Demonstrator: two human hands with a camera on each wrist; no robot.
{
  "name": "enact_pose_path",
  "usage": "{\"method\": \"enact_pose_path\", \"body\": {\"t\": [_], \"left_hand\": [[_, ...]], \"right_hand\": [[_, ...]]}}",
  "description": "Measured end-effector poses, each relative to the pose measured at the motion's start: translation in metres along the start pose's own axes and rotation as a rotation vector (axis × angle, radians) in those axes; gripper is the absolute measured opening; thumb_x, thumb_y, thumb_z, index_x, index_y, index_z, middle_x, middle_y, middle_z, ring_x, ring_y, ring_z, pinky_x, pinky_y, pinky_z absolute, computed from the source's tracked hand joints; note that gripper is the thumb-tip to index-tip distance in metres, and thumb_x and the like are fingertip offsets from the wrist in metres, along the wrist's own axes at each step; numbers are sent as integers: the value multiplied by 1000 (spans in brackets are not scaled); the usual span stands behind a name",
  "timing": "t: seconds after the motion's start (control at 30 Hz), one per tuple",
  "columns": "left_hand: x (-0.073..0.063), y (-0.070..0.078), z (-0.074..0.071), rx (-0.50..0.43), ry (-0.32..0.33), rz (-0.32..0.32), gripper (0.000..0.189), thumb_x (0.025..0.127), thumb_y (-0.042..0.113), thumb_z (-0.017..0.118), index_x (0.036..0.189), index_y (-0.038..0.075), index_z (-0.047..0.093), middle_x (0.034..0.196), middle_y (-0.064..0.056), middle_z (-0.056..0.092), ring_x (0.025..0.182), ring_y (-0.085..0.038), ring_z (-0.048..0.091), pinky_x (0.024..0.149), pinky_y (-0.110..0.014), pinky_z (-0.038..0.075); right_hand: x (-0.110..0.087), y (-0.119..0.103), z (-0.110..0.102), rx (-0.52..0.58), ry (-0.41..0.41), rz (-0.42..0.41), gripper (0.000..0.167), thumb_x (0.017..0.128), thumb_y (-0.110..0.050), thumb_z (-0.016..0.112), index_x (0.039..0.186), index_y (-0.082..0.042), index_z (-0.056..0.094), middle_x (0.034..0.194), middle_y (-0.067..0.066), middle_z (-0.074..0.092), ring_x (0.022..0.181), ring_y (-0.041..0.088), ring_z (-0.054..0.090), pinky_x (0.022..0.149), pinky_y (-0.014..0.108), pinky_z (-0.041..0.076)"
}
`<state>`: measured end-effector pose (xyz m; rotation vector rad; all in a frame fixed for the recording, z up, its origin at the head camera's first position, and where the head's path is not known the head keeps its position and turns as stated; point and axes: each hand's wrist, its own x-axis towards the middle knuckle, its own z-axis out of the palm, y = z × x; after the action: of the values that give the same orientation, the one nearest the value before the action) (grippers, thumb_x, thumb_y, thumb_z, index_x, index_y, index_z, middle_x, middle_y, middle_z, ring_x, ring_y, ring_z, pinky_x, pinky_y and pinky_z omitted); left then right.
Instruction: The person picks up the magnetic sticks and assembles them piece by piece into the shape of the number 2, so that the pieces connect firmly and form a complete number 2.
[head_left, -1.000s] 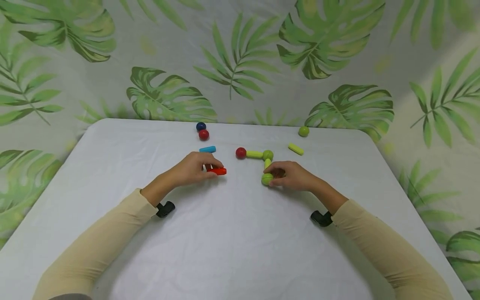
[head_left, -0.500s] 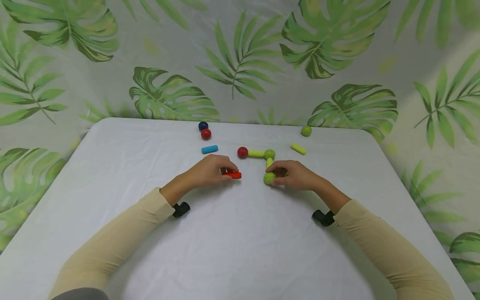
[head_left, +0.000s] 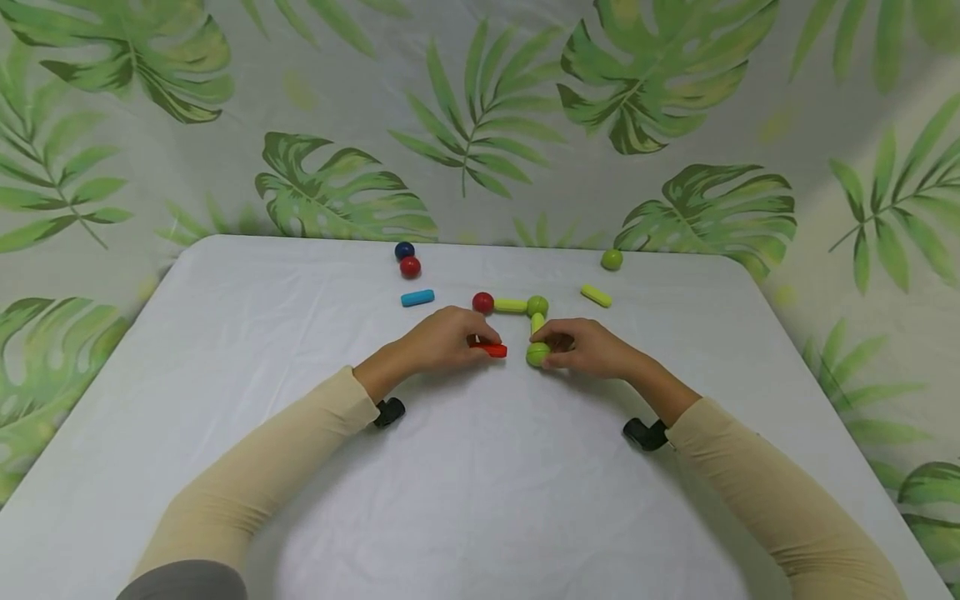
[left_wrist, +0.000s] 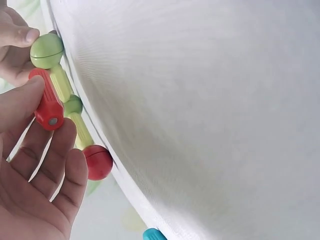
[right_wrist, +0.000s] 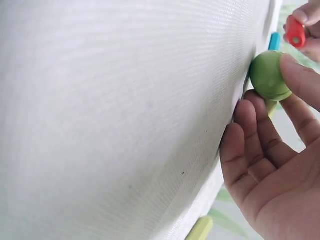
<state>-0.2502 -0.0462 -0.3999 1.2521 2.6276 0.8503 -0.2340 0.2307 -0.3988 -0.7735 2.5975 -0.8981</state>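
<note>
In the head view my left hand (head_left: 453, 340) pinches a short red rod (head_left: 492, 351) between thumb and fingers. A small metal disc shows in the end of this rod (left_wrist: 49, 105) in the left wrist view. To its right, my right hand (head_left: 588, 348) grips a green ball (head_left: 537, 356), the near end of an L-shaped chain. From that ball a yellow-green rod (head_left: 537, 323) runs back to a second green ball (head_left: 537, 306). Another yellow-green rod (head_left: 511, 306) leads left from there to a red ball (head_left: 483, 302). A narrow gap separates the red rod's tip from the held ball.
On the white-covered table (head_left: 480, 500), a blue rod (head_left: 417, 297) lies back left, with a red ball (head_left: 410, 267) and dark blue ball (head_left: 404, 251) behind it. Back right are a loose yellow-green rod (head_left: 596, 296) and a green ball (head_left: 612, 259). A leaf-patterned cloth (head_left: 480, 125) hangs behind.
My left hand has carried the red rod rightward, up close to the green ball in my right hand. The right hand and the chain have stayed nearly still.
</note>
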Motion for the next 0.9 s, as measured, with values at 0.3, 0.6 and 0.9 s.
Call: {"method": "enact_pose_path", "body": {"t": [0.3,0.6,0.9], "left_hand": [[7,2,2,-10,-4,-4,22,88,15,74,110,13,77,101,1,75,90,-12,66,86,-27,55],[14,5,4,12,-35,-36,24,90,18,73,113,14,76,107,1,75,96,-13,66,90,-28,55],[19,10,8,54,-67,-31,22,90,18,72,111,15,77,98,0,73,86,-14,61,80,-25,52]], "right_hand": [[0,0,0,6,-3,10,35,87,-16,76,121,-12,68,104,4,69,89,16,57,77,26,48],[-1,-1,0,3,5,2,34,87,-16,76,120,-12,68,103,4,69,89,16,58,77,27,49],[-1,-1,2,18,4,7,34,87,-15,76,120,-12,68,100,4,68,88,16,58,76,26,49]]}}
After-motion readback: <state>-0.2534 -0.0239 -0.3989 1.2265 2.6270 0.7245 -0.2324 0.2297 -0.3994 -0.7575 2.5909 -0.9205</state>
